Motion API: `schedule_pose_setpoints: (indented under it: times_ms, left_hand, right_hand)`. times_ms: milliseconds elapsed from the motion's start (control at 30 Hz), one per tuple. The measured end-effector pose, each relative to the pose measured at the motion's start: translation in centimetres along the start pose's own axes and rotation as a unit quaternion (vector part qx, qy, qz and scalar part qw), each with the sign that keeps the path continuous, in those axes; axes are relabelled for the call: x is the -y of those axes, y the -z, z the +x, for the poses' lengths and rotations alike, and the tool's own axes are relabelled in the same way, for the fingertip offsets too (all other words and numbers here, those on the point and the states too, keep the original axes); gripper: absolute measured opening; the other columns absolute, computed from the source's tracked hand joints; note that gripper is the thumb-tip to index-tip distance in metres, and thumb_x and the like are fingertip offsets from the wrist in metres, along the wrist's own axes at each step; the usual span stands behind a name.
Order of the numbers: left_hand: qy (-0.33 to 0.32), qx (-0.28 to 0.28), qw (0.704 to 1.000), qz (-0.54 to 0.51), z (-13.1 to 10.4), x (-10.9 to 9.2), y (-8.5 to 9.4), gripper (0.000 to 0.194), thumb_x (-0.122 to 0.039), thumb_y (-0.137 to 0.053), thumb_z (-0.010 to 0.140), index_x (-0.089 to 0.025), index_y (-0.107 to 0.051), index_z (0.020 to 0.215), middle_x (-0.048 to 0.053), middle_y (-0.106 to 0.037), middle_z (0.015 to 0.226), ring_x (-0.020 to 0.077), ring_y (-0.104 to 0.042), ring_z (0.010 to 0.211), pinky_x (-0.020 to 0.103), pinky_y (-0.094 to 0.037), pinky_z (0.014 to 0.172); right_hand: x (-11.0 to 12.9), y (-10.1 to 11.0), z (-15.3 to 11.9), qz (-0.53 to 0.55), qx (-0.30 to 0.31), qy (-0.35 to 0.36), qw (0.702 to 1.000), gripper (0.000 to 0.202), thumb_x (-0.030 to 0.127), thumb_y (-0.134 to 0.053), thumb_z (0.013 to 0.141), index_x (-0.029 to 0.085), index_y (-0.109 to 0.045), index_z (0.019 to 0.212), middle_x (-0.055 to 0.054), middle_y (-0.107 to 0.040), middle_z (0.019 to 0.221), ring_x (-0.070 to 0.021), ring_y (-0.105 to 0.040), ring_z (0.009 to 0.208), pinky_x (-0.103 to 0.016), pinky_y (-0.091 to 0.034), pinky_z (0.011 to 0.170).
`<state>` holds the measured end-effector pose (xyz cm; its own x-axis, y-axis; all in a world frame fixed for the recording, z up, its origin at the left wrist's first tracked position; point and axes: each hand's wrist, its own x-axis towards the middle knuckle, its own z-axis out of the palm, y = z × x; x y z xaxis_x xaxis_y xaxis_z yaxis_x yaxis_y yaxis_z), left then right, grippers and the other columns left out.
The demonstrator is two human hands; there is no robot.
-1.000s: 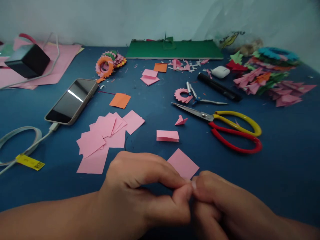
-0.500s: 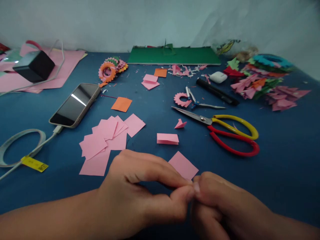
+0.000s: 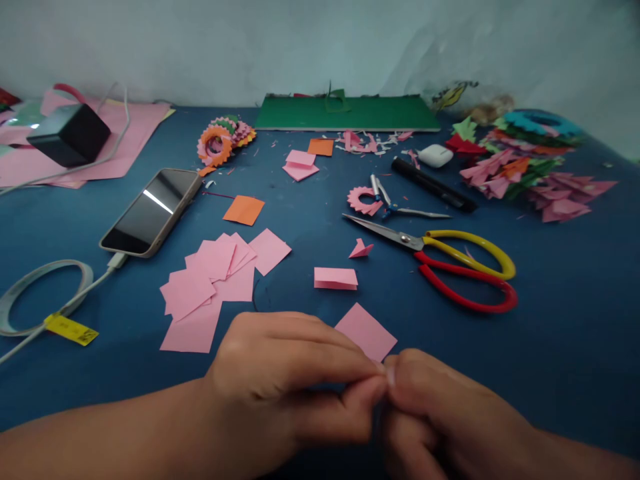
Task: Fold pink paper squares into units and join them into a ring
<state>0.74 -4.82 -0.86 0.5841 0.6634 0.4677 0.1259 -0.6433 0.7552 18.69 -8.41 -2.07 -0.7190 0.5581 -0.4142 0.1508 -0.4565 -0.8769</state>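
Note:
At the front of the table, my left hand [image 3: 295,380] and my right hand [image 3: 445,407] meet fingertip to fingertip. Thumb and forefinger of the left are pinched together, and the right hand's fingers are curled closed against them. Whatever they hold is hidden by the fingers. Just beyond the fingertips lies a pink paper square [image 3: 367,330], partly covered by the left hand. Farther back are a pink paper strip folded in half [image 3: 335,279] and a small folded pink piece [image 3: 361,249]. To the left spreads a pile of pink paper squares [image 3: 187,293].
Red-and-yellow-handled scissors [image 3: 420,243] lie right of centre, near small snips [image 3: 390,207] and a black pen [image 3: 433,185]. A phone [image 3: 153,213] on a white cable is at left. Folded paper pieces [image 3: 520,167] heap at right; a green board [image 3: 347,113] stands behind.
The left hand's knuckles have dropped slightly and its fingers have flattened toward the thumb. Both hands stay pressed together at the same spot; the papers on the table have not moved.

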Motion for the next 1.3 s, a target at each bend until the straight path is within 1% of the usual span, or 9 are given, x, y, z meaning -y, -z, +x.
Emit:
schedule_pose_setpoints:
  times_ms: [133, 300, 567, 667, 800, 933, 1033, 1167, 1300]
  left_hand:
    - [0.041, -0.032, 0.995, -0.083, -0.3, -0.1, -0.3, 0.004, -0.007, -0.066, 0.075, -0.01, -0.069, 0.075, 0.005, -0.071, 0.066, 0.0117, -0.065, 0.059, 0.016, -0.055, 0.057]
    - [0.067, -0.046, 0.986, -0.146, -0.4, 0.0, -0.4, 0.003, -0.005, -0.068, 0.073, -0.005, -0.07, 0.076, 0.008, -0.071, 0.068, 0.0126, -0.066, 0.062, 0.016, -0.055, 0.058]
    - [0.026, -0.067, 0.993, -0.095, 0.0, 0.0, -0.3, 0.009, 0.002, -0.07, 0.066, -0.002, -0.07, 0.074, 0.01, -0.072, 0.067, 0.0131, -0.067, 0.06, 0.016, -0.056, 0.057]
    - [0.025, -0.055, 0.995, -0.084, 0.0, -0.1, -0.2, 0.009, 0.002, -0.071, 0.065, -0.003, -0.07, 0.073, 0.009, -0.072, 0.066, 0.0123, -0.067, 0.059, 0.014, -0.055, 0.057]
    - [0.014, -0.048, 0.997, -0.061, -0.2, -0.2, -0.4, 0.007, 0.001, -0.07, 0.066, -0.005, -0.068, 0.07, 0.008, -0.071, 0.064, 0.0114, -0.066, 0.057, 0.014, -0.055, 0.057]
    - [0.044, -0.044, 0.994, -0.088, -0.6, 0.0, -0.7, 0.002, -0.004, -0.068, 0.072, -0.006, -0.068, 0.072, 0.007, -0.07, 0.065, 0.0131, -0.066, 0.059, 0.017, -0.054, 0.055]
    - [0.085, -0.019, 0.988, -0.13, -0.7, 0.1, -0.7, 0.006, -0.007, -0.064, 0.077, -0.011, -0.069, 0.076, 0.004, -0.071, 0.07, 0.0137, -0.067, 0.064, 0.018, -0.056, 0.058]
    - [0.105, -0.057, 0.979, -0.167, -0.6, -0.1, -0.6, 0.012, -0.007, -0.064, 0.077, -0.016, -0.07, 0.083, 0.0, -0.073, 0.077, 0.0119, -0.068, 0.071, 0.017, -0.056, 0.065]
    - [0.104, -0.079, 0.975, -0.178, -0.8, -0.1, -0.9, 0.018, -0.006, -0.066, 0.075, -0.018, -0.071, 0.087, 0.0, -0.074, 0.08, 0.0133, -0.069, 0.073, 0.019, -0.057, 0.066]
  right_hand:
    - [-0.3, -0.3, 0.2, 0.035, 0.004, 0.009, 0.999, 0.059, 0.048, -0.024, 0.089, 0.017, -0.048, 0.044, 0.005, -0.031, 0.031, -0.0046, -0.029, 0.03, -0.021, -0.021, 0.034]
    - [0.4, -0.1, 0.5, 0.047, -0.002, -0.026, 0.999, 0.063, 0.054, -0.023, 0.086, 0.017, -0.049, 0.041, 0.004, -0.03, 0.028, -0.0044, -0.029, 0.031, -0.02, -0.02, 0.033]
    - [1.4, 0.0, 0.5, 0.027, -0.004, -0.051, 0.998, 0.056, 0.042, -0.021, 0.085, 0.02, -0.043, 0.039, 0.006, -0.027, 0.028, -0.0045, -0.023, 0.028, -0.018, -0.02, 0.031]
    - [1.8, 0.2, 0.4, -0.026, 0.01, -0.042, 0.999, 0.051, 0.036, -0.021, 0.086, 0.02, -0.04, 0.042, 0.005, -0.033, 0.034, -0.0056, -0.03, 0.034, -0.018, -0.023, 0.034]
    - [2.1, 0.4, 0.4, -0.077, 0.035, -0.022, 0.996, 0.048, 0.037, -0.025, 0.087, 0.02, -0.041, 0.045, 0.004, -0.039, 0.04, -0.0076, -0.037, 0.043, -0.019, -0.028, 0.04]
    - [1.8, -0.2, 0.7, -0.017, 0.047, -0.051, 0.997, 0.052, 0.048, -0.024, 0.086, 0.02, -0.041, 0.045, 0.005, -0.034, 0.037, -0.0067, -0.031, 0.038, -0.021, -0.024, 0.038]
    - [1.1, -0.6, 0.7, 0.036, 0.02, -0.021, 0.999, 0.058, 0.054, -0.025, 0.085, 0.018, -0.042, 0.042, 0.005, -0.032, 0.034, -0.0052, -0.027, 0.033, -0.022, -0.019, 0.035]
    - [0.1, -0.5, 0.6, 0.1, 0.024, 0.024, 0.994, 0.066, 0.057, -0.025, 0.086, 0.016, -0.049, 0.04, 0.005, -0.03, 0.028, -0.0046, -0.027, 0.029, -0.021, -0.017, 0.032]
    - [0.2, -0.1, 0.7, 0.097, 0.018, 0.029, 0.995, 0.068, 0.059, -0.025, 0.086, 0.016, -0.049, 0.041, 0.005, -0.029, 0.028, -0.0038, -0.027, 0.029, -0.02, -0.017, 0.032]
